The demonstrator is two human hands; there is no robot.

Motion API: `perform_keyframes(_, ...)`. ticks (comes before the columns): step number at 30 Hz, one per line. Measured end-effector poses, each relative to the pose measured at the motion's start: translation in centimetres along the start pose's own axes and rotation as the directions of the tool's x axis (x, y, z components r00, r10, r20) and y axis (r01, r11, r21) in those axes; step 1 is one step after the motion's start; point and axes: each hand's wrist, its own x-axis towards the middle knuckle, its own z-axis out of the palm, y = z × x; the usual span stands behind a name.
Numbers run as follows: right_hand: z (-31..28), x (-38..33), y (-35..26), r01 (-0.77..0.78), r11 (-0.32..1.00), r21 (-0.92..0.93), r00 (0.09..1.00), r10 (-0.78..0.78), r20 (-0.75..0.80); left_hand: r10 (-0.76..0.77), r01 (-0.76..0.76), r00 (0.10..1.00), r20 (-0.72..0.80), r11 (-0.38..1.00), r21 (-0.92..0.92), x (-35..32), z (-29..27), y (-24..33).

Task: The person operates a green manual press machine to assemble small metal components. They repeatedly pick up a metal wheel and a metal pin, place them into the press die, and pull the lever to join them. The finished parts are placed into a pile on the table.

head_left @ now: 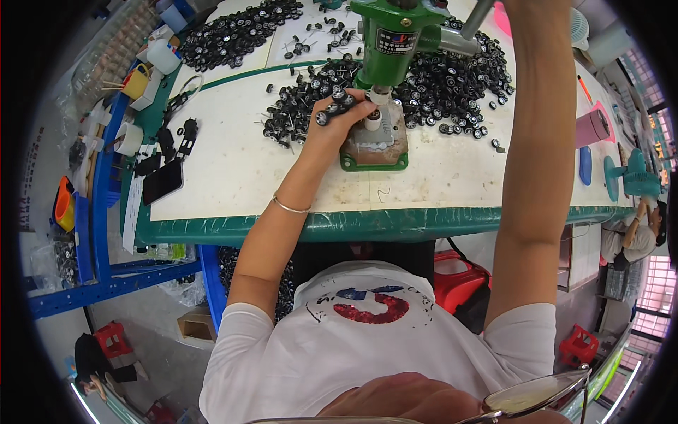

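Note:
My left hand (333, 126) is closed around several small black toy wheels (336, 106) with silvery hubs. Its fingertips reach under the ram of a green hand press (390, 53), beside a pale cylindrical post (372, 121) on the press's metal base (385, 150). What the fingertips pinch there is too small to make out. My right forearm (535, 120) stretches up past the press to the top edge, with the hand itself beyond the picture. Close to that wrist, a grey lever (477, 18) slants up from the press's side.
Loose black wheels, some on thin axles, form a pile (455, 81) around the press and another heap (229, 32) at the far left. A phone (163, 181) lies near the left table edge. A pink cup (592, 128) and a teal fan (639, 173) stand at right.

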Motion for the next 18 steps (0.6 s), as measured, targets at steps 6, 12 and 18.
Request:
perform_keyframes(6,0.2,1.7,3.3,-0.111,0.938,-0.327,0.957,0.011,-0.291,-0.147,0.112,0.989,-0.02,0.831,-0.545,-1.3,-4.9,0.6)
perform_keyframes(12,-0.7,-2.1,4.3,-0.22,0.948,-0.23,0.958,0.166,-0.233,-0.217,0.233,0.973,-0.085,0.915,0.33,-6.9,-6.9,2.9)
perform_keyframes(18,-3.1,-11.3,3.9,-0.313,0.823,-0.474,0.916,0.129,-0.381,0.113,-0.205,0.979,0.172,0.596,0.776,-7.8,-8.5,1.0)
